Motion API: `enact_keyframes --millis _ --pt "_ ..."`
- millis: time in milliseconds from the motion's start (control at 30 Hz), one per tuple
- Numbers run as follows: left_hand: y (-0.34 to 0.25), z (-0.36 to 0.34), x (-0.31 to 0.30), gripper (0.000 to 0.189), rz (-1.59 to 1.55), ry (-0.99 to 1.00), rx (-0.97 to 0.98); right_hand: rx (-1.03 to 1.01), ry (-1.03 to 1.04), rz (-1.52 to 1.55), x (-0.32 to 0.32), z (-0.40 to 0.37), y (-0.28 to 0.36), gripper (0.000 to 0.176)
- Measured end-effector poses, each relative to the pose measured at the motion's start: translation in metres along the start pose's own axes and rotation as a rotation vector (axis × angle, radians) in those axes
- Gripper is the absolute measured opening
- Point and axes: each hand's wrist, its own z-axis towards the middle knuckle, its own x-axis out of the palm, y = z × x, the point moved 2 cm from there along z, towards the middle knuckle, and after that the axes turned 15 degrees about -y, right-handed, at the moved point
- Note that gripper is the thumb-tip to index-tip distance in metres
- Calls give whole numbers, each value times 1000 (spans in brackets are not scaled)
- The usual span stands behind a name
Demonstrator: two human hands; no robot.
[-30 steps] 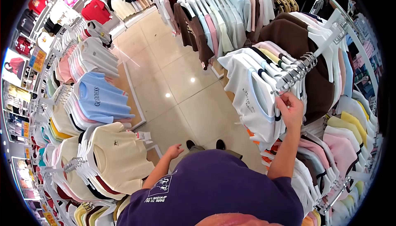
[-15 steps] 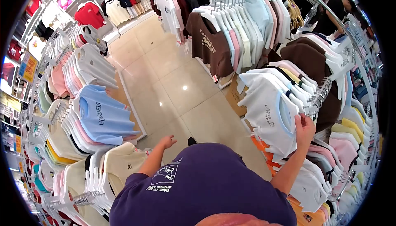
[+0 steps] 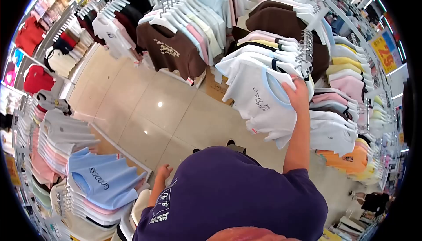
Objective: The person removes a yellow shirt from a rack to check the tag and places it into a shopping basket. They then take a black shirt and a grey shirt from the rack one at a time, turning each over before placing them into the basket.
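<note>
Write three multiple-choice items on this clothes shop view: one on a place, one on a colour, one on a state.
1. Where is the right hand?
A. On the floor.
B. At the neck of the front white T-shirt on the rack.
C. In a pocket.

2. What colour is that T-shirt's collar trim?
A. Red.
B. Black.
C. Light blue.

3. What is the state of the left hand?
A. Hanging low, holding nothing.
B. Gripping a hanger.
C. Carrying a bag.

Answers:
1 B, its fingers close on the shirt's neck by the rack.
2 C, a light blue band rims the neck opening.
3 A, it hangs open beside the body with nothing in it.
</note>
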Motion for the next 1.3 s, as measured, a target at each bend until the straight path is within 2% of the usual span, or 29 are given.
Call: enact_keyframes --millis 100,300,333,467,567,633,767,1200,1233,1300 --pt "-11 -3 8 58 19 34 9 87 -23 76 -5 -2 14 43" --pt "-26 9 20 58 -36 47 43 286 -104 191 -4 -9 -16 49" --pt "-34 9 17 58 -46 44 51 233 -98 165 -3 -10 -22 50" --pt "-60 10 -1 62 -124 94 -49 247 34 90 -18 -11 -22 46" --pt "-64 20 -2 62 -131 118 -49 323 180 18 -32 -16 -30 45" --pt "-67 26 -1 62 -122 123 -57 364 205 4 -37 -25 -43 46" --pt "-78 34 -9 61 39 98 53 399 250 -63 -45 -41 -70 48" --pt "-144 58 -24 59 -81 158 70 380 131 52 -60 -56 -89 36" --pt "-162 48 -34 58 -87 142 56 370 132 68 -64 -55 -87 35" --pt "-210 17 -64 57 -82 87 184 355 144 83 -71 -51 -86 34"
